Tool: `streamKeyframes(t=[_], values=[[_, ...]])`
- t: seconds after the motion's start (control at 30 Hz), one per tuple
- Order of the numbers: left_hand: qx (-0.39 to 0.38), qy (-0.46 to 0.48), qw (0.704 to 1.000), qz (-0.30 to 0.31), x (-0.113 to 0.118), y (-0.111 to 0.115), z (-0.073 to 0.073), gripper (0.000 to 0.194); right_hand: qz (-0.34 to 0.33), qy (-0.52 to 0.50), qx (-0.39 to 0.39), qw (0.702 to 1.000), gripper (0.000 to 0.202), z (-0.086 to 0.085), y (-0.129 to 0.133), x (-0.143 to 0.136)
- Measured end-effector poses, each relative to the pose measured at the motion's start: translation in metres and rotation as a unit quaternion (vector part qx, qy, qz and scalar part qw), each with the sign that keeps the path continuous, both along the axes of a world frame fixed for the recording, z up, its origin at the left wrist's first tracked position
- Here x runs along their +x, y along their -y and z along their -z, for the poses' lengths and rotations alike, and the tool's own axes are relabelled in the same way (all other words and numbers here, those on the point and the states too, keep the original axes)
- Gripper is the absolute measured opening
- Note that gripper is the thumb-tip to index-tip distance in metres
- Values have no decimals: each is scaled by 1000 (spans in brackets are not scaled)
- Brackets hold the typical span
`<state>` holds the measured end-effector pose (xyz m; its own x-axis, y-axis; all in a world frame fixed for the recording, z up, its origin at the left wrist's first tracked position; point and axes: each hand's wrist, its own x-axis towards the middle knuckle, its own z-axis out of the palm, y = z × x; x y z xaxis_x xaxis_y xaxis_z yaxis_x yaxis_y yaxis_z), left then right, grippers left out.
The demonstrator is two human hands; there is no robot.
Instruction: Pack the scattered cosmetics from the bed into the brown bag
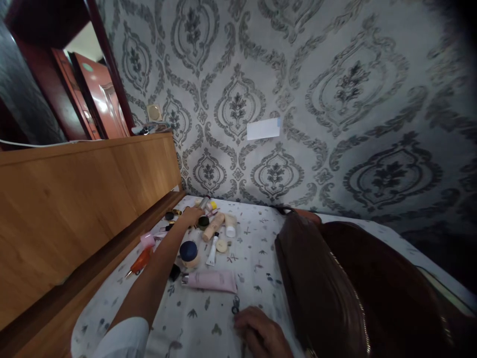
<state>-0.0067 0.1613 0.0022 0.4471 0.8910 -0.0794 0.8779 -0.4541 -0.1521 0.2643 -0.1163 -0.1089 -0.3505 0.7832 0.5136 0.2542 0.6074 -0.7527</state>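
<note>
My left hand reaches into a cluster of cosmetics at the far end of the patterned sheet; its fingers are too small and hidden to read. Close by it are a silver tube, a dark round jar and a beige tube. In the foreground my right hand rests low with curled fingers, and what they hold, if anything, is hidden. A small dark looped object shows at its fingertips. Between the hands lie a pink tube and a blue-lidded jar.
A large brown leather bag fills the right side of the sheet. Along the left runs a wooden board. Patterned wallpaper closes off the back. An orange item and a pink item lie beside my left forearm.
</note>
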Motion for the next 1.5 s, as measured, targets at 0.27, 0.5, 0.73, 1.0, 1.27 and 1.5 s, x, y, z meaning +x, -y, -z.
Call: streamKeyframes(t=[0.27, 0.5, 0.73, 1.0, 1.27, 1.5], values=[[25, -14, 1000, -13, 0, 2, -3, 45, -3, -10, 17, 1000, 29, 5, -5, 0], [81, 95, 991, -48, -5, 19, 3, 51, 5, -19, 8, 1000, 27, 1, -1, 0], [161, 318, 925, -134, -18, 40, 2, 30, 4, -15, -18, 1000, 26, -3, 3, 0], [154, 639, 738, -153, 1, 81, -2, 43, 36, -47, -79, 995, 24, -5, 6, -7], [-184, 875, 431, -123, 63, 183, 17, 52, 54, -177, -297, 937, 58, -31, 9, -10], [-332, 852, 392, -103, 95, 230, 47, 55, 96, -342, -349, 867, 68, -38, 4, -10]])
